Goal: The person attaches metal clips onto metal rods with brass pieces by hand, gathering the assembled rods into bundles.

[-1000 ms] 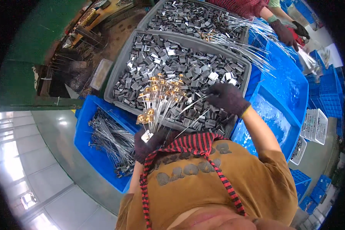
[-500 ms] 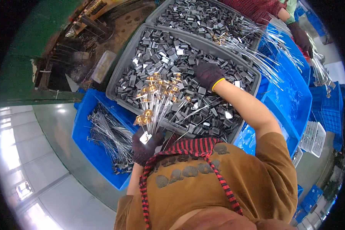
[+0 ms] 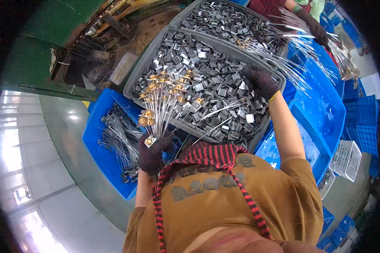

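My left hand (image 3: 153, 152), in a dark knitted glove, is closed around a bunch of thin metal rods (image 3: 162, 110). Brass-coloured round fittings cap their upper ends and fan out over the near left of a grey bin (image 3: 129, 86). Small bent grey metal pieces (image 3: 207, 80) fill that bin. My right hand (image 3: 264, 83), also gloved, with a yellow cuff edge, rests among the pieces near the bin's far right side. Its fingers are dark and blurred against them. A few loose rods (image 3: 219, 110) lie across the pieces between my hands.
Left of the bin, a blue crate (image 3: 90, 141) holds more rods. Another grey bin of metal pieces (image 3: 223, 21) adjoins at the back, with rods (image 3: 278, 59) across its edge. Blue tubs (image 3: 331, 114) stand on the right. A co-worker's gloved hand (image 3: 318, 31) is over rods there.
My right hand has moved right across the bin, toward its far right side. My left hand and the rod bunch have shifted slightly left. The co-worker's hand has moved up and left.
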Available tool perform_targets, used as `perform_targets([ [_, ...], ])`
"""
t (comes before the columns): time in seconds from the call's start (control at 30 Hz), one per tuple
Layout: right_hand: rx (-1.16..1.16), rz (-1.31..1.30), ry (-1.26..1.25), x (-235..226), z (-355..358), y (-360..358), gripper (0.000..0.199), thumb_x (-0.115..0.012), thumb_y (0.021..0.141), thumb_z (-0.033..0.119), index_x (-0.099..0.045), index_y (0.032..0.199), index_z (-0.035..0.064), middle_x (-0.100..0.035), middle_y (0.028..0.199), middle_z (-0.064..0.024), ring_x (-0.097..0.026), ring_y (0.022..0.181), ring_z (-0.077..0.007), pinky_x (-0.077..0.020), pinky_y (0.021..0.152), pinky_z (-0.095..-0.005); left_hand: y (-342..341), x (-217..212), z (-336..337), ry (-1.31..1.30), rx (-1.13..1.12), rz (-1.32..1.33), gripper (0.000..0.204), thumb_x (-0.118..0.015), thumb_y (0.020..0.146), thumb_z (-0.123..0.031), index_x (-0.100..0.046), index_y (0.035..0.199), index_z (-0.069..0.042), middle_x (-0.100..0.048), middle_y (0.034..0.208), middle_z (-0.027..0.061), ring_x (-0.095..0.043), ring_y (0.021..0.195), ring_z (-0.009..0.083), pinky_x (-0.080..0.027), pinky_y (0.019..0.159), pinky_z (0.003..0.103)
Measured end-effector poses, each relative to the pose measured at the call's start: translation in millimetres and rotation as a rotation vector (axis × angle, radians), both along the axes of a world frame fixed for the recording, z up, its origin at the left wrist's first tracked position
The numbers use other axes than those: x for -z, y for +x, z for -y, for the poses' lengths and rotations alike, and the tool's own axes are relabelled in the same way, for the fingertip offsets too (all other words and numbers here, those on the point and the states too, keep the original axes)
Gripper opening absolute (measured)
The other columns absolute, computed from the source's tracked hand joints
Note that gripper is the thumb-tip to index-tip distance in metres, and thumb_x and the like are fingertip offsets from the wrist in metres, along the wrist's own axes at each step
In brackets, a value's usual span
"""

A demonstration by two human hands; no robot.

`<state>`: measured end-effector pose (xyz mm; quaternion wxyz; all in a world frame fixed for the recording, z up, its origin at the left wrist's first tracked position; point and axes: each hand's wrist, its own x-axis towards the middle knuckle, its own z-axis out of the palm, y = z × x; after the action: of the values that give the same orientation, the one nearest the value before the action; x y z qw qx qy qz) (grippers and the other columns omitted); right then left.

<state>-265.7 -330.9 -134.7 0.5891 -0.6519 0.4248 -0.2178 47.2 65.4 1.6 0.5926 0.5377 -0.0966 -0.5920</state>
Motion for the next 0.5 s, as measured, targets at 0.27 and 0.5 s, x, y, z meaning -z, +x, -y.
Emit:
perform_targets([
  [0.27,-0.164,0.046,0.244,-93.1,-73.5,27.0,0.040,-0.067,0.091,0.021,-0.066,0.126,0.0005,-0.071,0.095,-0.0083,-0.067,0.081,-0.0142,-0.0540,0.069,-0.0296,37.8,56.4,-30.1,-0.110,0.934,2.090,0.050,-0.056,0.094,-0.032,-0.053,0.143,-0.030,-0.058,0.145,-0.0065,-0.059,0.127,0.0113,-0.031,0.113,0.054],
  [0.5,-0.421,0.340,0.312,-151.5,-175.1,53.0,0.038,-0.063,0.099,0.018,-0.060,0.132,-0.0008,-0.068,0.105,-0.0089,-0.069,0.097,-0.0171,-0.0574,0.085,-0.0320,53.2,110.6,-58.5,-0.175,0.342,0.639,0.043,-0.056,0.098,-0.022,-0.054,0.140,-0.021,-0.063,0.134,0.0007,-0.061,0.117,0.0130,-0.035,0.111,0.048],
])
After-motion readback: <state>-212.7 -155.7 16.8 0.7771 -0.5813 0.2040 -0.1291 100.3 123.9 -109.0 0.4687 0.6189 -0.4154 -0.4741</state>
